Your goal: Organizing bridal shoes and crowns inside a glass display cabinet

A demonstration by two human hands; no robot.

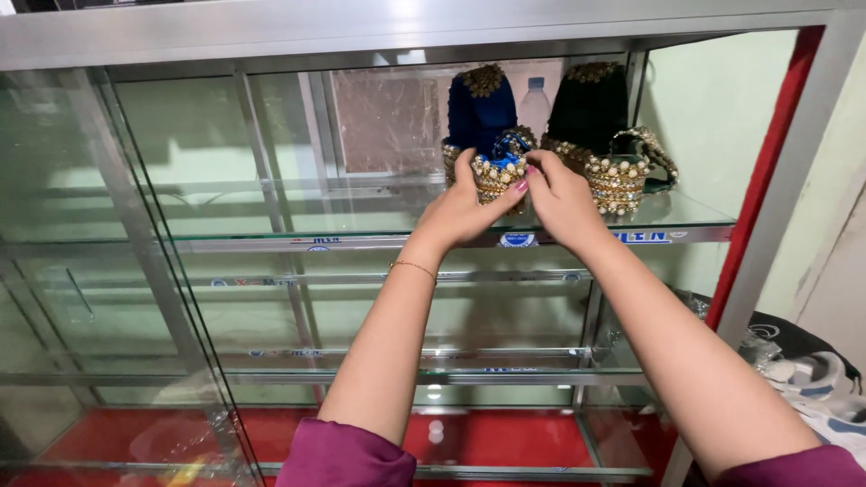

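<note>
Blue pouch [481, 113] sits on top glass shelf [361, 212], touching bead-trimmed handle [499, 167] at its base. Your left hand [460, 203] curls around handle from below; right hand [559, 198] pinches it from right (both closed on it). Black pouch [591, 108] stands just beside, right. Step in hand looks like arranging handle; next move calls for gentle grip, keeping clear of black pouch.

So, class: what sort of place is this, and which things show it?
Probably a small shop display. A glass shelf in a metal-framed case holds a blue beaded pouch and a black one, arranged by both hands.
</note>
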